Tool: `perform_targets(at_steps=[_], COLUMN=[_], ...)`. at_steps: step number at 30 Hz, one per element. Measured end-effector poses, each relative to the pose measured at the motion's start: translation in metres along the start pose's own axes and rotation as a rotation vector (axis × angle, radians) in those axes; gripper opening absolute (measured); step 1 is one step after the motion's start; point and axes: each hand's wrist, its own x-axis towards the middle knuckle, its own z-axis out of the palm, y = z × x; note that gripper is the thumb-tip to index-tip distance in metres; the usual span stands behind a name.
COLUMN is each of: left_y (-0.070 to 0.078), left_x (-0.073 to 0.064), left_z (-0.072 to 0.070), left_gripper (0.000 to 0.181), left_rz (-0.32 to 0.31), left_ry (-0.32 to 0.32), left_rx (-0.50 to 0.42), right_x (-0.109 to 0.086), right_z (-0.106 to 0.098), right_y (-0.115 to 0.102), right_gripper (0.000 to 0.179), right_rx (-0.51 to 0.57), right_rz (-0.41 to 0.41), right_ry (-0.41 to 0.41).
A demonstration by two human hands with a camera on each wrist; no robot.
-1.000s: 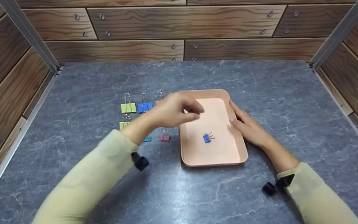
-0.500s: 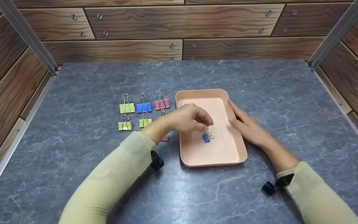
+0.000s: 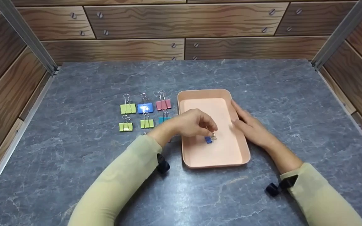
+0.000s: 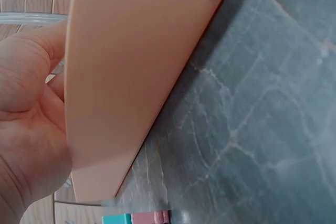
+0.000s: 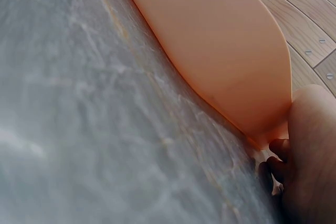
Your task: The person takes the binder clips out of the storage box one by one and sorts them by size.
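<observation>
My left hand reaches over the near-left part of the peach tray. Its thumb and fingertips, curled inward, pinch at the wire handles of a small blue binder clip lying on the tray floor. Part of the clip is hidden by the thumb. In the left wrist view the tray wall hides those fingertips. On the tray's right side, my right hand holds the wall, thumb over the rim and fingers along the outside. The right wrist view shows the hand against the tray's outer wall.
Left of the tray, binder clips stand in rows: a large lime one, a blue one, a pink one, two smaller lime ones and a teal one. The left forearm hides clips nearer me. Wood-patterned walls enclose the table.
My left hand has moved right and toward me, down to the blue binder clip in the tray. The right hand and the tray stay about where they were.
</observation>
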Motion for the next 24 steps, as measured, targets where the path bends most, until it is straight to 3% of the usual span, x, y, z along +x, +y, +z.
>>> perform_targets(at_steps=[11, 24], left_y=[0.0005, 0.0039], left_x=[0.0010, 0.0003], left_z=[0.0051, 0.0092], left_gripper=[0.020, 0.020], left_rz=[0.013, -0.046], left_ry=[-0.011, -0.001], left_rx=[0.038, 0.137], right_x=[-0.0007, -0.0007], right_z=[-0.0003, 0.0000], right_y=[0.0015, -0.0022], right_gripper=[0.067, 0.067], right_rx=[-0.010, -0.011], right_rz=[0.003, -0.016], right_ry=[0.010, 0.013])
